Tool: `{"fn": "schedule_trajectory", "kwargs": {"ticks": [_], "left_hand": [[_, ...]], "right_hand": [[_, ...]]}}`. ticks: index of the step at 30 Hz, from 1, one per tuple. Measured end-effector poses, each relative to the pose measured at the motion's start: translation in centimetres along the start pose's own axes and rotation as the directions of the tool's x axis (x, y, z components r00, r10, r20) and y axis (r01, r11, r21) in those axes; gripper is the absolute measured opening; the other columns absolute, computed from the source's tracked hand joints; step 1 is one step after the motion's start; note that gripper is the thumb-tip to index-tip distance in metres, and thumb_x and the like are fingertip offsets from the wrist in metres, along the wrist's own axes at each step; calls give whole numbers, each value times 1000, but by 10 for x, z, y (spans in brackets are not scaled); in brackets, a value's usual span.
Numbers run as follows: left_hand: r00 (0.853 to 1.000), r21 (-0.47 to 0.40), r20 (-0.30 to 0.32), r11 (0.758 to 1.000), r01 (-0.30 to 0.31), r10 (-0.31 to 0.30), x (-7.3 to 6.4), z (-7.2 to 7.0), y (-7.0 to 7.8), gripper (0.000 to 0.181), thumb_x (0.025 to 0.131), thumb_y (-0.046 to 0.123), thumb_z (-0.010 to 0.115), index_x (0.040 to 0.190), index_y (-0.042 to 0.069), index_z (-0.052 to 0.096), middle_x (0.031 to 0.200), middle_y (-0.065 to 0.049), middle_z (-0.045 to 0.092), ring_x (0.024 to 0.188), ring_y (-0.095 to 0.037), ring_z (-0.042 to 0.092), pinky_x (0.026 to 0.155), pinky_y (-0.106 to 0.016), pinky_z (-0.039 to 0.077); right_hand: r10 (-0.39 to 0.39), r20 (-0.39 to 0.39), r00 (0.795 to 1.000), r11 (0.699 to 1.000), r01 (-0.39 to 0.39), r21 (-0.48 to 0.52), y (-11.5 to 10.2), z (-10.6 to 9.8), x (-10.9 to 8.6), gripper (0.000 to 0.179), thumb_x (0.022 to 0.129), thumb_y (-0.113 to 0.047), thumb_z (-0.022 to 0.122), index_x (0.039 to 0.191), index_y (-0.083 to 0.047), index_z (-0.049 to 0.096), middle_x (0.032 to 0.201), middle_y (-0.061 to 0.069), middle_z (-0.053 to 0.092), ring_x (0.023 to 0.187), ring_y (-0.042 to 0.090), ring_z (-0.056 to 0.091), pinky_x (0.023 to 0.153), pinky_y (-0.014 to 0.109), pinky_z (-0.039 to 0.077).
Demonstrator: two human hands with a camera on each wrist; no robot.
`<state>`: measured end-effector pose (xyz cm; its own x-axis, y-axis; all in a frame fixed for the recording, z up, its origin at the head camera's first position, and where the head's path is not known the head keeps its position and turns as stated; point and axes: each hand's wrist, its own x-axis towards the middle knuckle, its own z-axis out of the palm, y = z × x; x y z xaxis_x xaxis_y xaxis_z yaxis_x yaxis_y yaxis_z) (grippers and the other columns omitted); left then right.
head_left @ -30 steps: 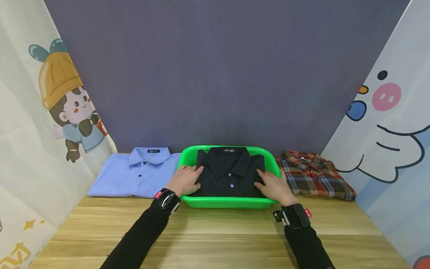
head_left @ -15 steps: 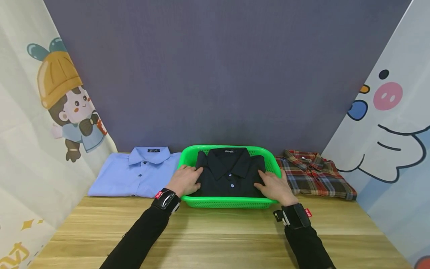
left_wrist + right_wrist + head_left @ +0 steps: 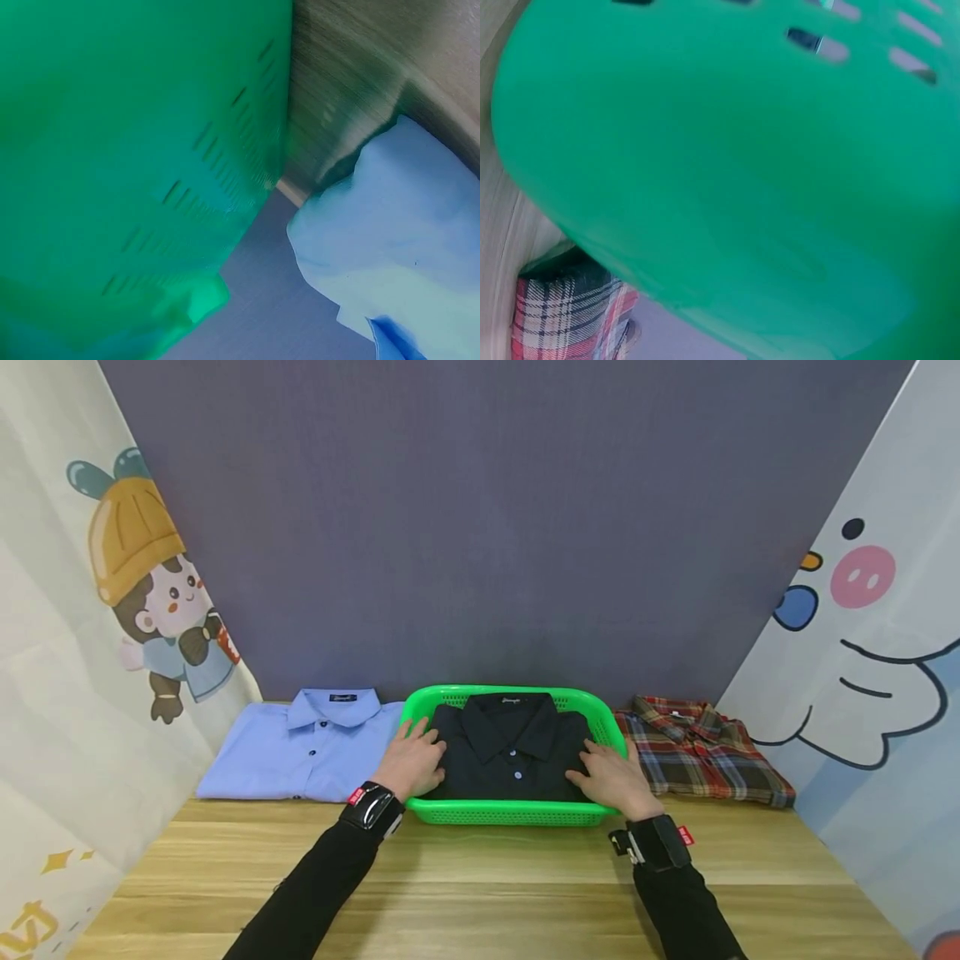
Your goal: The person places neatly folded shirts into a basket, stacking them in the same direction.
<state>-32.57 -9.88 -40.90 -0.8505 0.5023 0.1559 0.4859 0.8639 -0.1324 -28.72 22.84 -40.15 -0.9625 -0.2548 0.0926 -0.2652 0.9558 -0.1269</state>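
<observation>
The black shirt lies folded, collar up, inside the green basket, just below the middle of the head view. Against half a second ago, its shoulders sit a little lower and spread closer to the basket's left wall. The left hand, left of the shirt at the basket's rim, has also changed: its fingers now fan apart, where thumb and forefinger were on the shirt's edge. Its grip is wide and holds nothing. The right hand reaches over the right rim, grip also wide, thumb and forefinger at the shirt's edge; whether they press on it I cannot tell. I judge that the basket now bears the shirt's weight and the placing is nearly done. Farther out on the wooden counter lie a folded blue shirt, lower left, and a folded plaid shirt, lower right.
</observation>
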Motion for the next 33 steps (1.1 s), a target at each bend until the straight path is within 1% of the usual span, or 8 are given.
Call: {"fn": "schedule_trajectory", "kwargs": {"ticks": [4, 9, 13, 16, 19, 21, 26, 33], "left_hand": [[999, -34, -39, 999, 1, -2, 0, 3, -1, 38, 84, 31, 66, 115, 9, 68, 124, -13, 62, 130, -38, 35, 112, -54, 22], [983, -176, -184, 984, -33, 0, 0, 4, -3, 25, 87, 20, 62, 105, 6, 72, 111, -13, 69, 126, -39, 41, 109, -54, 28], [948, -305, -319, 948, -87, -16, -2, 3, -6, 23, 87, 13, 61, 103, 1, 72, 103, -15, 71, 118, -39, 49, 105, -51, 37], [916, -395, -395, 913, -99, -72, -6, 1, -8, 21, 88, 12, 61, 102, 0, 72, 101, -14, 72, 113, -35, 54, 99, -49, 44], [900, -454, -421, 886, -100, -115, -16, -1, -10, 20, 88, 11, 60, 102, 1, 72, 104, -14, 70, 111, -31, 56, 95, -48, 47], [893, -466, -433, 878, -107, -121, -23, -3, -12, 20, 89, 9, 59, 103, 1, 71, 107, -15, 68, 109, -29, 56, 93, -47, 48], [888, -464, -447, 877, -130, -105, -42, -2, -18, 22, 88, 4, 58, 107, -2, 68, 114, -18, 64, 112, -31, 54, 95, -49, 47], [913, -475, -401, 870, -134, -79, -63, 1, -24, 25, 90, 2, 57, 113, -4, 65, 126, -24, 58, 123, -35, 46, 100, -53, 42]], "right_hand": [[-2, 12, 1000, 1000, 2, -5, -1, 0, 0, 41, 93, -34, 56, 115, 0, 66, 113, 22, 66, 106, 39, 55, 107, 69, 6], [21, 21, 1000, 1000, -21, 6, 0, -2, 1, 44, 94, -34, 55, 120, 0, 63, 104, 19, 69, 102, 39, 58, 107, 69, 4], [27, 19, 999, 999, -27, 23, -1, -4, 1, 52, 94, -35, 55, 132, 2, 52, 112, 21, 67, 109, 41, 54, 107, 69, 2], [20, 8, 1000, 999, -20, 41, -1, -4, 1, 54, 94, -34, 56, 135, 0, 49, 117, 21, 65, 111, 41, 53, 107, 69, 2], [11, -6, 1000, 999, -11, 52, -2, -3, 1, 51, 94, -32, 56, 135, -1, 50, 119, 21, 64, 112, 42, 53, 107, 69, 2], [8, -15, 1000, 998, -7, 60, -2, -2, 2, 50, 94, -32, 56, 134, -2, 51, 118, 21, 64, 111, 41, 53, 107, 69, 1], [7, -32, 999, 998, -5, 67, -2, -2, 2, 48, 94, -32, 56, 132, -3, 53, 116, 20, 66, 110, 41, 54, 108, 69, 0], [3, -40, 999, 996, 1, 94, -1, -2, 0, 46, 95, -31, 55, 132, -4, 54, 110, 19, 68, 108, 41, 55, 107, 70, 0]]}}
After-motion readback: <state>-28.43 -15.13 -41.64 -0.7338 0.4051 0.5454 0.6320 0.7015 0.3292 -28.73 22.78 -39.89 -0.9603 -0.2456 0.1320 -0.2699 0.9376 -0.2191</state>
